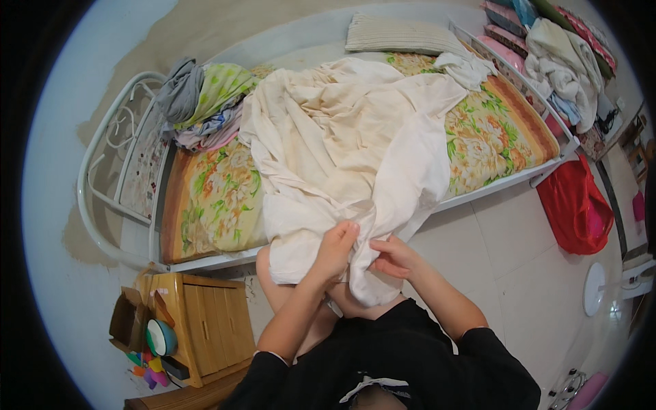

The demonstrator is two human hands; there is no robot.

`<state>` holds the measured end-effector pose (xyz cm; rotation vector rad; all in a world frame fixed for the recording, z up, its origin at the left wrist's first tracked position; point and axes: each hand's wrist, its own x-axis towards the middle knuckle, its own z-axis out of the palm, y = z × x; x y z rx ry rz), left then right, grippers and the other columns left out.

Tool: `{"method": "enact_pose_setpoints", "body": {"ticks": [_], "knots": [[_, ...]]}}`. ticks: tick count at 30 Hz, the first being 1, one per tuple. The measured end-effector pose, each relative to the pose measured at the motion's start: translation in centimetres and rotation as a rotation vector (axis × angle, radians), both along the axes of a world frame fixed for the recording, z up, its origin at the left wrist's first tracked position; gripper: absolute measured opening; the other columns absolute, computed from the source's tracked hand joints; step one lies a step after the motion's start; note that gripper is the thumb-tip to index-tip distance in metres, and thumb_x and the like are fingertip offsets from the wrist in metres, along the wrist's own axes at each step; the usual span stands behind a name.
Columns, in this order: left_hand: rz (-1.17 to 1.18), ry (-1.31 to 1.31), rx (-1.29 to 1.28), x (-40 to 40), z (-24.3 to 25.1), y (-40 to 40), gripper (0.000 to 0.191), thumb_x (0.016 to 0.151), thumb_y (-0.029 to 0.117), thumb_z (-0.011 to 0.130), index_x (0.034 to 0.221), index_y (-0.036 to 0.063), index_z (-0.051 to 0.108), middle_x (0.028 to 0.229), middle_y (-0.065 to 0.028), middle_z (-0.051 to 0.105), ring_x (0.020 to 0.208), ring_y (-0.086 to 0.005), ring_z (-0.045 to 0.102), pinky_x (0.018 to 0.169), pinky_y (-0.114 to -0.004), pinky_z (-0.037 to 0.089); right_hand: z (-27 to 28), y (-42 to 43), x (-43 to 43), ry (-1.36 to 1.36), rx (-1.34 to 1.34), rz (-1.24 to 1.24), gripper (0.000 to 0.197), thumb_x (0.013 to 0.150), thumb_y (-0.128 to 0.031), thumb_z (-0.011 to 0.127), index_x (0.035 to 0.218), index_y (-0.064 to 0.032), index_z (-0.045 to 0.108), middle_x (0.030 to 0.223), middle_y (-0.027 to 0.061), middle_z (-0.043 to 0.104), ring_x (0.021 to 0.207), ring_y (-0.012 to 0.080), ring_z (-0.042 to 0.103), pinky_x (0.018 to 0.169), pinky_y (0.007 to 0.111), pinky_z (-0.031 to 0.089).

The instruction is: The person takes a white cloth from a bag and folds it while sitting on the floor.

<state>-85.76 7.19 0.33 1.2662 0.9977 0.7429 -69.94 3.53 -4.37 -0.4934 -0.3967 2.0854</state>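
Observation:
A large cream-white cloth (348,138), rumpled, spreads over the middle of the bed and drapes across my bare knees. My left hand (337,250) grips a bunched part of it above my lap, with the thumb on top. Just to the right, my right hand (394,259) has its thumb and fingertips at a fold of the same cloth; part of that grip is hard to make out. Between the two hands the fabric is gathered into creases, and its loose end hangs over my thigh.
A floral mattress (482,138) lies on a white metal bed frame (205,264). Folded fabrics (210,102) are piled at the left end, a striped pillow (405,36) at the back. A wooden cabinet (215,323) stands lower left; a red bag (576,207) sits on the tiled floor.

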Motion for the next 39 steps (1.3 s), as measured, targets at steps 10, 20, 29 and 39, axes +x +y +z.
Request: {"method": "enact_pose_setpoints", "body": {"ticks": [10,20,29,39], "knots": [[0.872,-0.14,0.551,-19.1,10.3,5.1,0.041,0.086,0.03,0.054,0.108,-0.0036,0.048,0.105,-0.0175,0.056,0.095,-0.0284,0.057,0.083,-0.038,0.046,14.4,3.8,9.3,0.102,0.27,-0.542,0.038,0.083,-0.015,0.049,0.117,0.0033,0.046,0.113,0.0176,0.055,0.103,0.0293,0.055,0.09,0.042,0.045],[-0.099,1.106,0.512,-8.7,-2.0,-0.8,0.109,0.053,0.044,0.08,0.135,0.0012,0.021,0.116,-0.025,0.048,0.103,-0.0358,0.053,0.084,-0.041,0.044,-1.7,-2.0,13.9,-1.292,0.025,-0.136,0.05,0.077,-0.012,0.066,0.119,0.0045,0.046,0.111,0.0132,0.056,0.094,0.0194,0.058,0.079,0.033,0.049],[-0.455,1.545,0.3,-6.1,-8.7,2.0,0.112,0.052,0.034,0.082,0.138,0.0077,0.016,0.105,-0.0221,0.057,0.093,-0.03,0.06,0.076,-0.037,0.049,9.3,-3.7,16.0,-0.508,0.266,-0.798,0.034,0.087,-0.012,0.049,0.118,0.0025,0.046,0.11,0.012,0.057,0.098,0.0199,0.057,0.084,0.033,0.048],[-0.259,0.915,0.487,-2.5,-9.3,0.3,0.107,0.058,0.042,0.077,0.139,0.0097,0.013,0.113,-0.0215,0.053,0.098,-0.0361,0.055,0.08,-0.041,0.046,6.2,-2.8,10.1,-0.422,0.152,-0.615,0.036,0.092,-0.017,0.041,0.123,0.0017,0.043,0.117,0.011,0.054,0.104,0.0205,0.054,0.089,0.033,0.044]]}}
